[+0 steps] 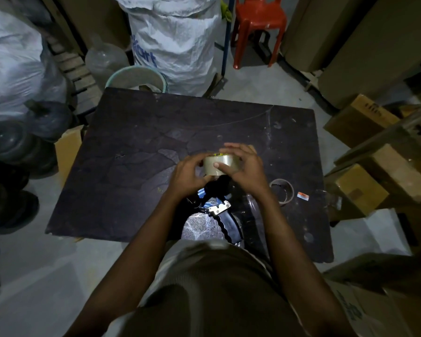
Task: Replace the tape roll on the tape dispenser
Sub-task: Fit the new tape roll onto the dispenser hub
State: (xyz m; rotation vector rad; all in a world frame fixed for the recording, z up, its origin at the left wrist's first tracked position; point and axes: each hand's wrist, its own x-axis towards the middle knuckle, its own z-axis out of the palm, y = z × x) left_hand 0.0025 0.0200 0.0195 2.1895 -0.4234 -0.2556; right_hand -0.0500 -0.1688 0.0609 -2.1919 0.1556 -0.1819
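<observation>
Both hands, left hand (187, 175) and right hand (244, 166), clasp the new tape roll (219, 164) above the tape dispenser (219, 210); a misaligned core risks jamming on the hub.

Dim storeroom, grey concrete floor (258, 76), red plastic chair (259, 18), cardboard boxes (360, 115)

A dim storeroom or packing area: brown cardboard boxes (361, 119) stacked at the right, bulging white woven sacks (175, 40), tall rolls of brown paper (365, 40), a red plastic chair (258, 23), bare concrete floor (253, 79) around a dark scuffed tabletop (136, 147).
</observation>
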